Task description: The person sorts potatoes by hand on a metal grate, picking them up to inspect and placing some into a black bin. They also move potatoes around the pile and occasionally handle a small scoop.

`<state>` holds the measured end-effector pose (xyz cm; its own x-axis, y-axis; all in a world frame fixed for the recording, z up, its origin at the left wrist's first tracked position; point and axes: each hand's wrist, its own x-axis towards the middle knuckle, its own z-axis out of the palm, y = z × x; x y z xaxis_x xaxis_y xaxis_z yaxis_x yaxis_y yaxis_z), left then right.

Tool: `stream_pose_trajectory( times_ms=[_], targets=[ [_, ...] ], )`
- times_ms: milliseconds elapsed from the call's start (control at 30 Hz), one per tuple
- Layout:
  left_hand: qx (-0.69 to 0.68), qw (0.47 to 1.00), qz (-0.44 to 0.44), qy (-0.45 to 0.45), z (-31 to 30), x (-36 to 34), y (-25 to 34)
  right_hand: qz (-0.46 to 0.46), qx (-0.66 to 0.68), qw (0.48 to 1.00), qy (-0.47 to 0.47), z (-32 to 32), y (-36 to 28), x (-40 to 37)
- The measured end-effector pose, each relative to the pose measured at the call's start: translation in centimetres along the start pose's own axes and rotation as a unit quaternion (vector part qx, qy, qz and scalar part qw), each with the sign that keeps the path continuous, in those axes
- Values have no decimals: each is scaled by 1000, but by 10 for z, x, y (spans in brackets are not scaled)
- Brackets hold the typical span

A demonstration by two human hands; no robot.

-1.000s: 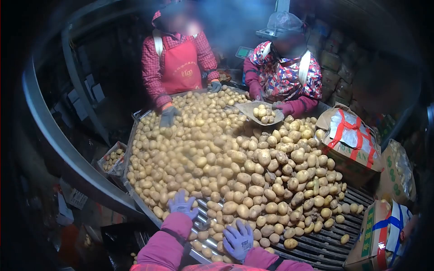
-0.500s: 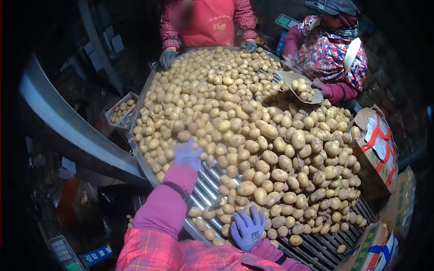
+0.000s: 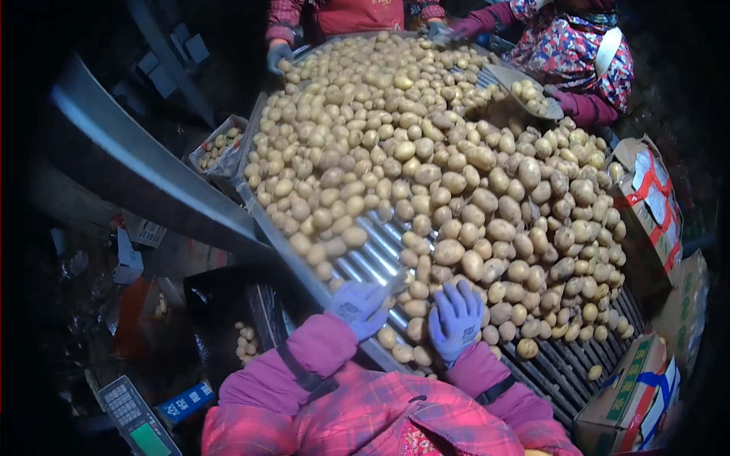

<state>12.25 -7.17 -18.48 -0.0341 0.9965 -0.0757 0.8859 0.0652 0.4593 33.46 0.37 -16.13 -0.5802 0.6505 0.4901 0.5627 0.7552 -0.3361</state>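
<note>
A big heap of potatoes (image 3: 342, 144) covers a metal roller table (image 3: 370, 247). My left hand (image 3: 357, 310), in a lavender glove, is over the near left edge of the table, palm down, its fingers stretched toward a few potatoes. Just right of it, my right hand (image 3: 457, 322) in a matching glove rests fingers-forward against the near side of the heap, with potatoes on both sides. Neither hand has a potato visibly gripped. Bare rollers show beyond my left hand.
Across the table stand a person in a red apron (image 3: 361, 17) and another in a patterned jacket (image 3: 570, 45) with a loaded scoop (image 3: 525, 89). Cardboard boxes (image 3: 620, 399) line the right side. A curved metal beam (image 3: 144, 159) rises at left, above a scale (image 3: 135, 416).
My left hand has drawn back toward me from the middle of the potatoes, beside my right hand. The view has tilted down. The patterned-jacket person's arm now reaches toward the far edge.
</note>
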Motion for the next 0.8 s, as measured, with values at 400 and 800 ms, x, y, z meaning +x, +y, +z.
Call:
stream_pose_trajectory(
  times_ms=[400, 800],
  targets=[
    [60, 982, -51, 174, -11, 5, -43, 18, -18, 992, -124, -27, 11, 1],
    [137, 950, -47, 278, 1, 8, -51, -64, 237, 927, -284, 38, -25, 46]
  ],
)
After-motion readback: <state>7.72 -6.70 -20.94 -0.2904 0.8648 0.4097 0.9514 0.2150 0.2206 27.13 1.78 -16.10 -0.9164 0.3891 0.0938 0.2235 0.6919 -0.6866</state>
